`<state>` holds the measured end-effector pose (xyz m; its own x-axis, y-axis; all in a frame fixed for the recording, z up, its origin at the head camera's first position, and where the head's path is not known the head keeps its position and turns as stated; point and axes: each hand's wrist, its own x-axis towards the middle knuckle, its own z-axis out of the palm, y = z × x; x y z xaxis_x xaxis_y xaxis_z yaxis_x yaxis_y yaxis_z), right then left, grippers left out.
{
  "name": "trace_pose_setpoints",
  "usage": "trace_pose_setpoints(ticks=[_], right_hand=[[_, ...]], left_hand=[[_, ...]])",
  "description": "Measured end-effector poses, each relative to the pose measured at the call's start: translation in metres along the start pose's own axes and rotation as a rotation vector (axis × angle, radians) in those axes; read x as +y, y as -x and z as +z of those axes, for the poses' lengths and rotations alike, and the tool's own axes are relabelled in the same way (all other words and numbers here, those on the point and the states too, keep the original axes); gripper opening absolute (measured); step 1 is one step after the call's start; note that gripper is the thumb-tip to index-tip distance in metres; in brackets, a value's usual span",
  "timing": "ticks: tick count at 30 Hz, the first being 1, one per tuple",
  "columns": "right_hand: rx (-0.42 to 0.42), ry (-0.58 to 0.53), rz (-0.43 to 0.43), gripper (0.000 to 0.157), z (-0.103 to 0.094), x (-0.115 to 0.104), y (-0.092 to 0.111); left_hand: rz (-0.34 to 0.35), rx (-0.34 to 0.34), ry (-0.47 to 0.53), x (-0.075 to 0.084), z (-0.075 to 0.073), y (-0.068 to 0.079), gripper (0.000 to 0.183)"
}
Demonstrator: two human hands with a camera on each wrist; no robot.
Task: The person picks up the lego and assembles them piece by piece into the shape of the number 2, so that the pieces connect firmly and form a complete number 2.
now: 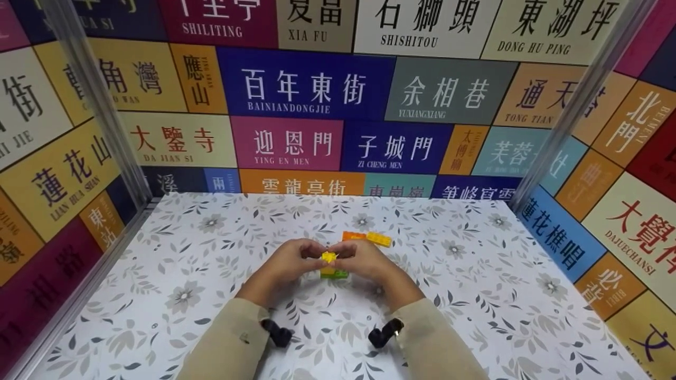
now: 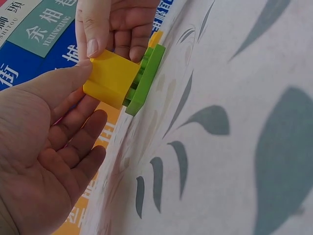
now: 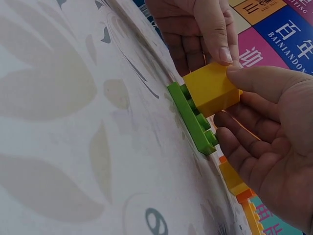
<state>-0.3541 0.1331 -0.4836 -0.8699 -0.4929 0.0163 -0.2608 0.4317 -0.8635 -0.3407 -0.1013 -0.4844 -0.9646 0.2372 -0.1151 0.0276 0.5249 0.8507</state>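
A yellow toy building brick (image 1: pixel 328 257) stands upright between the two hands. My left hand (image 1: pixel 288 261) pinches one side of it with the thumb and a finger. On the opposite side my right hand (image 1: pixel 367 259) grips the same brick with its thumb near the top edge. Below the brick lies a green studded plate (image 3: pixel 193 120), some of its studs showing along the brick's bottom edge. Whether the brick is fully seated on those studs, I cannot tell. Both wrist views show the yellow brick's smooth side (image 2: pixel 111 77) and the outer fingers of each hand loosely bent.
Beyond the hands, an orange studded piece (image 1: pixel 353 236) and a yellow studded piece (image 1: pixel 379 239) lie on the table. A white leaf-patterned cloth (image 1: pixel 185 295) covers the tabletop. Walls with coloured sign panels (image 1: pixel 306 84) enclose the back and both sides.
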Motion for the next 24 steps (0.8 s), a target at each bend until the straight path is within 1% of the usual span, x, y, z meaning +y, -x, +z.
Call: trace_pose_setpoints(ticks=[4, 11, 16, 19, 24], right_hand=[[-0.003, 0.001, 0.016, 0.032, -0.0004, -0.0009, 0.0010], [-0.001, 0.027, 0.021, 0.029, 0.0006, -0.0032, 0.0021], [-0.008, 0.017, 0.013, 0.028, 0.0013, -0.0021, 0.0018], [-0.011, 0.015, 0.008, 0.029, 0.0016, -0.0003, 0.0008], [-0.014, 0.025, 0.024, 0.031, 0.0019, 0.0003, -0.0005]], left_hand=[[-0.008, -0.009, 0.017, -0.0003, -0.0005, 0.0004, 0.028], [0.042, -0.008, 0.054, -0.0025, 0.0003, 0.0003, 0.028], [0.020, -0.011, 0.053, -0.0020, -0.0003, 0.0009, 0.027], [0.020, -0.013, 0.064, -0.0031, -0.0019, 0.0015, 0.026], [0.023, -0.016, 0.071, -0.0049, -0.0040, 0.0014, 0.026]])
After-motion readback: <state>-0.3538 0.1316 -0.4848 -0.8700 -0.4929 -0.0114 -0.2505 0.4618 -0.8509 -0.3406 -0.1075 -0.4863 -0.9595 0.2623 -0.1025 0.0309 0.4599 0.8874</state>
